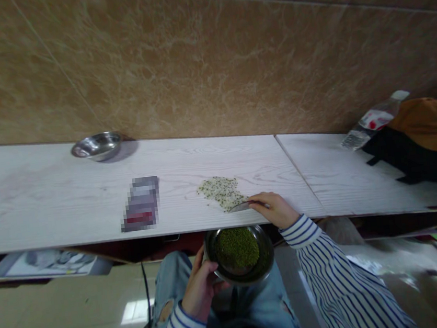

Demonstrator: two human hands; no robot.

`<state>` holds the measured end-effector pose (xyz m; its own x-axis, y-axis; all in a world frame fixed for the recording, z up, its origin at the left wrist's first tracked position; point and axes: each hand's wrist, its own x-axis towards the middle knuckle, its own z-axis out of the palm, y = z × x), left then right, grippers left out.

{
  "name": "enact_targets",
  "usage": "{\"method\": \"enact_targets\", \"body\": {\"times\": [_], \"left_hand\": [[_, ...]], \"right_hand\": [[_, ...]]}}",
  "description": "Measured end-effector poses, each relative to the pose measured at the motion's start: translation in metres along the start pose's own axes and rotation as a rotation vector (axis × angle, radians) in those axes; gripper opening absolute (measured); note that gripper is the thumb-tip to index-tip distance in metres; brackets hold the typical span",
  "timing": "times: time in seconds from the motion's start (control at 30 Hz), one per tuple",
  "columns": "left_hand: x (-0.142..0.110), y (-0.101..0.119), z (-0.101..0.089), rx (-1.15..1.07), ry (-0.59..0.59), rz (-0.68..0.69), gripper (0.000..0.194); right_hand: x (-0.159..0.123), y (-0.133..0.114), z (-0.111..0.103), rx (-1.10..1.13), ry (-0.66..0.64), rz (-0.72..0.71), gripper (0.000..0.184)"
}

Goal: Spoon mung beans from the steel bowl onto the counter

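Observation:
My left hand [204, 286] grips the rim of a steel bowl [267, 263], thumb over the edge. Green mung beans [238, 247] lie in the bowl, which I hold over my lap just below the table edge. My right hand [274, 209] is closed on a thin metal utensil [239, 207]; whether it is a spoon or a blade I cannot tell. Its tip touches the near right side of a loose pile of white grains mixed with green beans [220, 191], spread on the white tabletop [178, 160].
Against the wall at the back left stands a second steel bowl [98, 146]. A blurred-out flat dark item [141, 204] lies left of the pile. To the right are a plastic bottle [373, 121], a brown cap [429, 124] and black cloth [412, 168]. Under the tabletop is a shelf with papers [50, 263].

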<state>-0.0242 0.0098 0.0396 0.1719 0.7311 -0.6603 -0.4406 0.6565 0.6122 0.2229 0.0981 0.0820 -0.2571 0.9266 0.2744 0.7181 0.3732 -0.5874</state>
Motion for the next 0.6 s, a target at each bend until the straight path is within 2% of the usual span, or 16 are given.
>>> {"method": "enact_targets", "body": {"times": [0.3, 0.47, 0.6], "left_hand": [[0.002, -0.001, -0.003, 0.006, -0.01, 0.011, 0.062], [-0.002, 0.002, 0.003, 0.004, -0.009, 0.019, 0.061], [-0.003, 0.003, 0.007, -0.006, 0.013, 0.013, 0.059]], "right_hand": [[0.03, 0.002, 0.003, 0.011, -0.006, -0.013, 0.02], [0.028, 0.0, 0.0, 0.004, 0.021, -0.014, 0.018], [0.02, 0.003, -0.006, -0.039, 0.097, 0.037, 0.018]]}}
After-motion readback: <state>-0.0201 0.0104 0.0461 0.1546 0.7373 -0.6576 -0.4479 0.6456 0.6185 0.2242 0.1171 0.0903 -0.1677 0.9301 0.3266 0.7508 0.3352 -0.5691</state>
